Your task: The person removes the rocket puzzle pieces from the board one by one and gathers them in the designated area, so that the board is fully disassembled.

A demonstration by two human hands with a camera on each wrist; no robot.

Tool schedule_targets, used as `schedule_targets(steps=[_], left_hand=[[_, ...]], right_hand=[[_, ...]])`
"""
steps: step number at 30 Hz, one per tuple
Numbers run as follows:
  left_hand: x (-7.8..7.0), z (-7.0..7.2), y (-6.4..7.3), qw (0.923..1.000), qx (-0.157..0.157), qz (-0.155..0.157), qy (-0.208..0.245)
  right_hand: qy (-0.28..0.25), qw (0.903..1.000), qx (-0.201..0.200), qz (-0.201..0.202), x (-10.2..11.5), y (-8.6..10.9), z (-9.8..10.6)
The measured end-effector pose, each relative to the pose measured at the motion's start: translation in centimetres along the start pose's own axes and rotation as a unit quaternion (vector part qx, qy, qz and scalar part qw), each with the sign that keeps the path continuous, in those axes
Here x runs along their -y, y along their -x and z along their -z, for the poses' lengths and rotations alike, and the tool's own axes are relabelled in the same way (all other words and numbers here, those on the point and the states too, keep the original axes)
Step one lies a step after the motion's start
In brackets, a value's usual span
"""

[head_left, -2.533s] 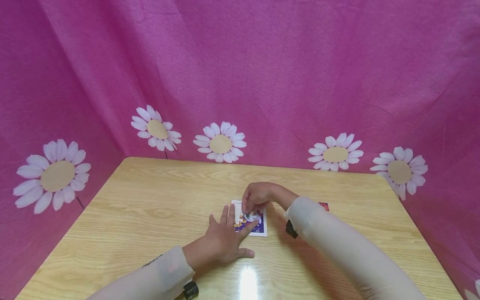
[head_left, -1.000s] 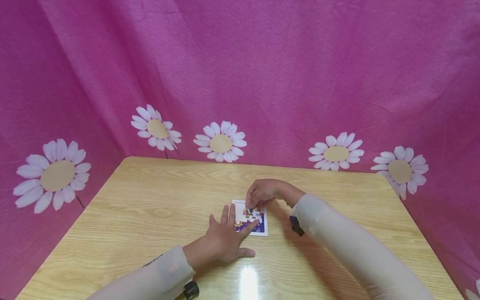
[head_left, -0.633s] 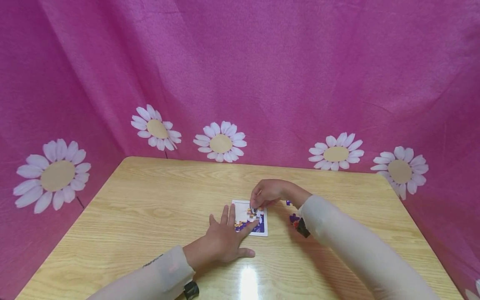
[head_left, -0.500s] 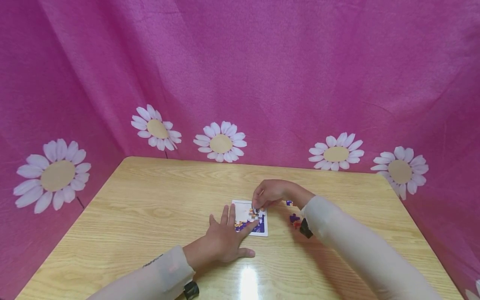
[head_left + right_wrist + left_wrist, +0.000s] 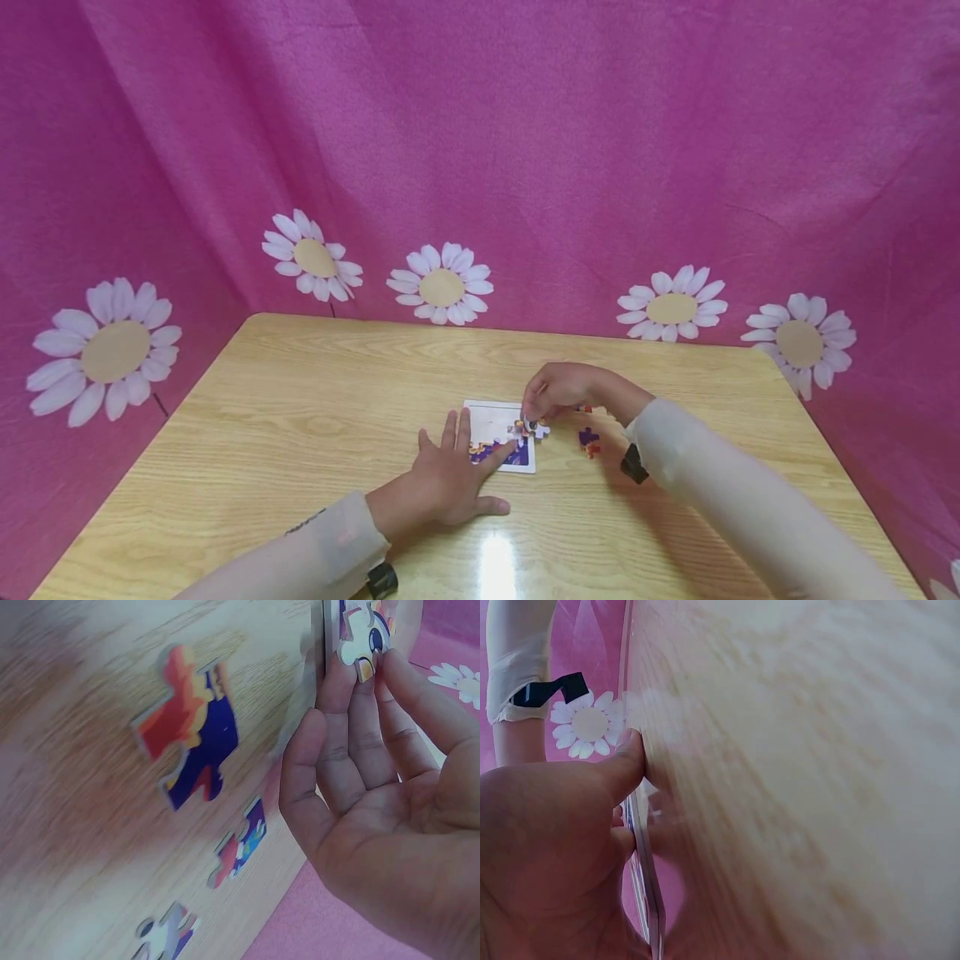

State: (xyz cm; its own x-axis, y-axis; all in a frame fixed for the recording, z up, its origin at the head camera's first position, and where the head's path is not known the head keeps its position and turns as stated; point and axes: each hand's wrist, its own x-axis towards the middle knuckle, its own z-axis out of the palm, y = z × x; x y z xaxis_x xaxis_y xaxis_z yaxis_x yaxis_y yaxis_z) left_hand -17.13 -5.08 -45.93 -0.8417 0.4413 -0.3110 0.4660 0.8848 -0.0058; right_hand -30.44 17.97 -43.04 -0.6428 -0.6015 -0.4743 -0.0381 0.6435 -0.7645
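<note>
A small jigsaw board [image 5: 529, 466] with a white border lies on the table, its lower part filled with purple and orange pieces. My left hand [image 5: 448, 485] rests on it with fingers spread, the index finger and others reaching over the picture. In the left wrist view the thumb and the edge of the board [image 5: 655, 907] show. At the board's right edge, my right hand [image 5: 564, 392] pinches a white jigsaw piece [image 5: 365, 645] printed with a dark eye, between thumb and fingertips. Part of the piece is hidden behind the fingers.
Right of the board lie loose jigsaw pieces: a purple and red one [image 5: 217, 735], a smaller blue and red one [image 5: 251, 836] and a whitish one [image 5: 166, 935]. The wooden table [image 5: 300, 417] ends at a pink curtain [image 5: 525, 167] with daisies.
My right hand has moved rightward from over the board to its right edge, carrying the jigsaw piece. Loose pieces have come out from under the right arm. The left hand stays put.
</note>
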Motion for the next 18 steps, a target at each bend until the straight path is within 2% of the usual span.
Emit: schedule_targets(steps=[13,18], left_hand=[[0.0,0.1,0.1,1.0000,-0.002,0.000,0.000],[-0.1,0.1,0.1,1.0000,-0.003,-0.001,0.004]], right_hand=[[-0.025,0.9995,-0.007,-0.016,-1.5,1.9,0.4],[-0.036,0.9993,-0.004,-0.005,-2.1,3.0,0.7]])
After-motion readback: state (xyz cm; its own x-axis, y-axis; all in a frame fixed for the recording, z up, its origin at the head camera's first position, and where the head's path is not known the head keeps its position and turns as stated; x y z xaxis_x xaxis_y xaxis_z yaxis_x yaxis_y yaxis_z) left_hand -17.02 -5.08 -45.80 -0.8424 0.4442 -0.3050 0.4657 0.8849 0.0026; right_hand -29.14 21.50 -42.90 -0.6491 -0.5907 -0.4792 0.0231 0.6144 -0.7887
